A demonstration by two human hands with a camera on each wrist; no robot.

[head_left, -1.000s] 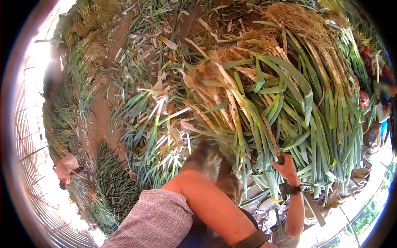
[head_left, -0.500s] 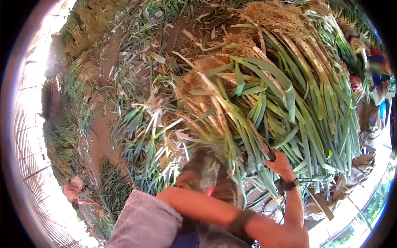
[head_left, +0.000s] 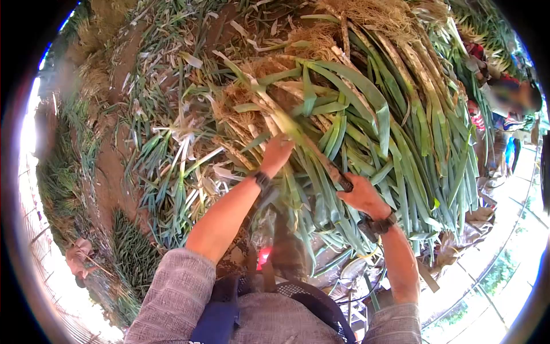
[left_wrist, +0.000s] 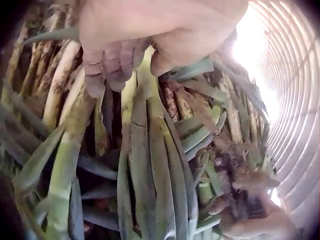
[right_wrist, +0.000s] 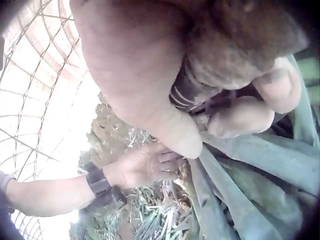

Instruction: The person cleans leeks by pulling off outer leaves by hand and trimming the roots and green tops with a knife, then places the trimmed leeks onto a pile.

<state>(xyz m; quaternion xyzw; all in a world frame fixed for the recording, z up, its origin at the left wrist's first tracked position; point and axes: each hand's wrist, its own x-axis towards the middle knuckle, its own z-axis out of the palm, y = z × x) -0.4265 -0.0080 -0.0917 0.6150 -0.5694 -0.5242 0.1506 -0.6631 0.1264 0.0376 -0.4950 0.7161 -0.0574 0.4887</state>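
My left hand grips a leek round its pale shank, and the green leaves fan out below the fingers in the left wrist view. In the head view that stalk is blurred and slants up to the left over the pile. My right hand holds a long, narrow brown tool by its dark end. In the right wrist view, the tool's dark ringed handle shows between thumb and fingers. The tool's far end lies close to the left hand. Under both hands is a heap of leeks with brown roots.
Loose leaves and trimmings cover the brown ground to the left. A pinkish scrap lies at lower left. Another person is at the far right. Bright ribbed sheeting curves along the side.
My left arm has swung from low across my body up to the heap, and the left hand has taken hold of a leek. The right hand keeps the tool and has shifted left and up.
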